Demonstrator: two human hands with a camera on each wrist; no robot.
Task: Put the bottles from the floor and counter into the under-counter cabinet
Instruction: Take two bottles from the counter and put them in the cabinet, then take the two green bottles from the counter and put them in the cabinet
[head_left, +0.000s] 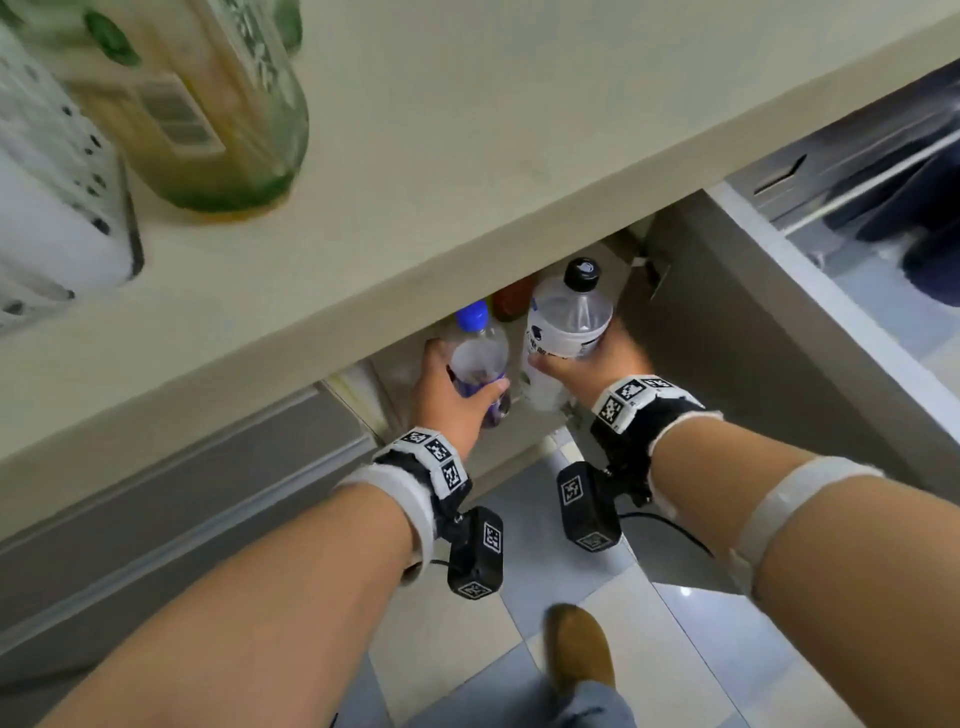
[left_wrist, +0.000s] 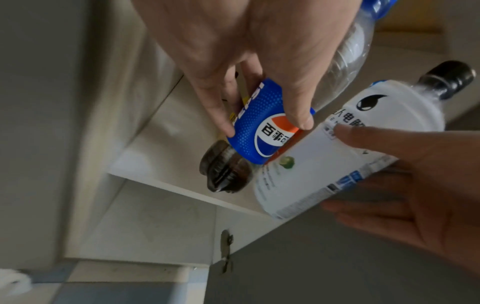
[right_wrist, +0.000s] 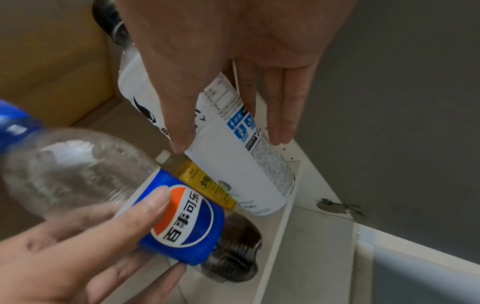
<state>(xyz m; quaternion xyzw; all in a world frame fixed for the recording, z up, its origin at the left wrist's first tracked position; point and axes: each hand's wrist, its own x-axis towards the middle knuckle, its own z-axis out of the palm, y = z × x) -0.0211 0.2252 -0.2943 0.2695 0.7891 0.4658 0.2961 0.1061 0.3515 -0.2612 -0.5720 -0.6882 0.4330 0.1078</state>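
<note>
My left hand grips a blue-capped Pepsi bottle around its blue label; a little dark cola sits in its base. My right hand grips a white-labelled bottle with a black cap, fingers wrapped round its label. Both bottles are tilted, side by side, in the open under-counter cabinet, with their bases low over the pale shelf near its front edge. Whether the bases touch the shelf I cannot tell. A yellow-labelled bottle lies deeper inside, behind them.
The grey cabinet door stands open on the right. The countertop edge overhangs the opening. On the counter stand a green bottle and a white perforated holder. A brown shoe is on the tiled floor below.
</note>
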